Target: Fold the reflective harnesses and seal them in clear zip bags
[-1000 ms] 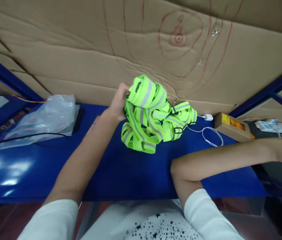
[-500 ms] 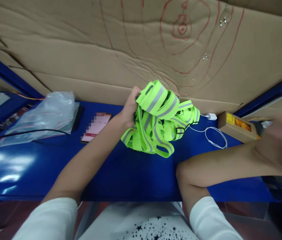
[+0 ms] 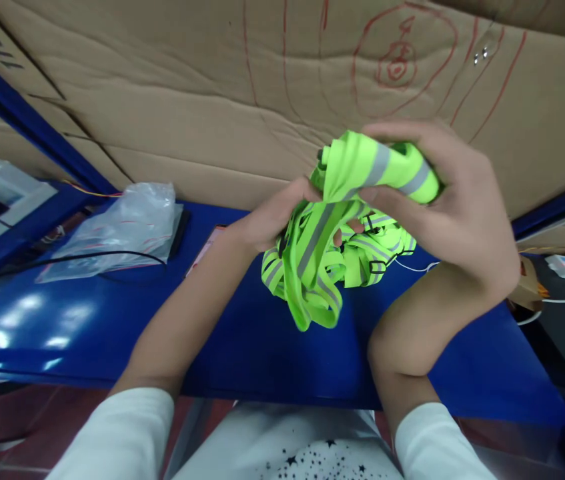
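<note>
A bundle of neon-green straps with grey reflective stripes (image 3: 312, 247) is held up over the blue table, with loops hanging down. My left hand (image 3: 282, 213) grips the bundle's left side; some of its fingers are hidden behind the straps. My right hand (image 3: 455, 200) wraps round the folded upper part, thumb in front and fingers over the top. More green straps with black buckles (image 3: 375, 250) lie behind and below, partly covered by the held ones.
Clear plastic bags (image 3: 117, 230) and a black cable (image 3: 87, 255) lie on the blue table (image 3: 262, 353) at left. A phone (image 3: 205, 248) is mostly behind my left forearm. A cardboard panel (image 3: 187, 133) stands behind; a small box (image 3: 527, 283) is at right.
My right hand has come in from the far right and taken hold of the upper folded straps. The view has shifted left, and my left hand still grips the bundle.
</note>
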Available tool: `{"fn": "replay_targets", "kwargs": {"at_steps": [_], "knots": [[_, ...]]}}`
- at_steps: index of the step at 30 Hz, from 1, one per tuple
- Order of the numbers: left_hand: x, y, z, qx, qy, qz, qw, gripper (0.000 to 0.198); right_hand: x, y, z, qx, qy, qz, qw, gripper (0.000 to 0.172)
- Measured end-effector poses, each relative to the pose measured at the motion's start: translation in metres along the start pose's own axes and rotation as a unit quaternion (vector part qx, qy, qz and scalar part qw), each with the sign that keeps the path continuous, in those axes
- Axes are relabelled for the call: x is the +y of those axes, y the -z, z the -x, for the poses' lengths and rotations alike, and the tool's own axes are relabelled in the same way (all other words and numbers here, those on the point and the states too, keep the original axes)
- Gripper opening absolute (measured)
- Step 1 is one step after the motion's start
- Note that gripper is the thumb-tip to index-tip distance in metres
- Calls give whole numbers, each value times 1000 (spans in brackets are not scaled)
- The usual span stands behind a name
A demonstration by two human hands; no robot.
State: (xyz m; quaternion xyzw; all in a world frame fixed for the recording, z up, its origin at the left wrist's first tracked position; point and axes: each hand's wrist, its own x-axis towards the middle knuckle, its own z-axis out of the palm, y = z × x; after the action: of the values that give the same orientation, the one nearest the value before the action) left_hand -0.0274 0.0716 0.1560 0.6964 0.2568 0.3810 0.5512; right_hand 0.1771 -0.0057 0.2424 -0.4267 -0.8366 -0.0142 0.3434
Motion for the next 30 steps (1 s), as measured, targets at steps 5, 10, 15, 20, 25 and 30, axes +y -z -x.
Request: {"fn": "replay_targets", "kwargs": {"at_steps": [5,10,15,20,25,30], "knots": [[5,17,-2,-90,-48,100,990,60,17,3,6,64,-48,-92,993,35],[22,18,8,-79,-214,-15,973,97,28,-12,0,43,-79,-142,986,39],[25,8,7,5,-308,-221,925,77,35,-30,-13,-27,-113,-210,971,37],[-2,0,-12,159,-165,-100,968,46,40,-23,-10,-102,-182,-208,956,71],[-23,-15,-21,181,1,64,981,47,51,-14,-3,-185,-62,-150,969,99],[-18,-24,-17,97,85,177,976,56,64,-31,-9,-156,-62,-136,976,46]]}}
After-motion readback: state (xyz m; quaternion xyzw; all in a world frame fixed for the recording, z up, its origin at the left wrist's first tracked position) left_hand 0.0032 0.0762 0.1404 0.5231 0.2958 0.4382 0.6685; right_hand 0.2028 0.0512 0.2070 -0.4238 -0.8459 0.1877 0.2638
